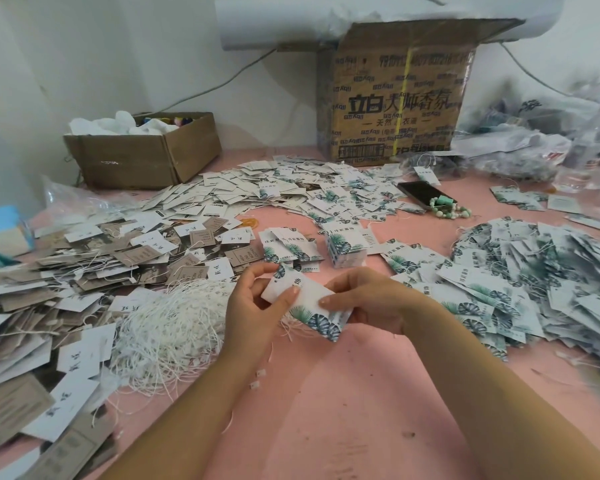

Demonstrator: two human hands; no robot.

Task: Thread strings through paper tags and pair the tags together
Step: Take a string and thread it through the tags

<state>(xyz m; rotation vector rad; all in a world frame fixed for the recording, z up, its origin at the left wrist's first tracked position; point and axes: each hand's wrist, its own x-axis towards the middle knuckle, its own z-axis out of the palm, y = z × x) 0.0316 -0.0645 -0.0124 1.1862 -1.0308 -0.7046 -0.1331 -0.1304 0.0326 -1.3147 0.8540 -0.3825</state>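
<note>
Both of my hands hold white paper tags with green leaf prints [309, 306] just above the pink table. My left hand [257, 303] pinches the upper end of the tags, thumb on top. My right hand [364, 299] grips the lower right part, fingers over the face. A white string hangs down from under the tags. A tangled heap of white strings [167, 327] lies just left of my left hand. A small stack of leaf tags [345, 245] stands beyond my hands.
Brown and white tags [84, 271] cover the table's left side. Leaf tags are piled at the right [534, 282] and spread across the back [326, 192]. A large cardboard box [395, 98], a small box [142, 150], a phone [425, 192] and green beads [447, 209] sit farther back.
</note>
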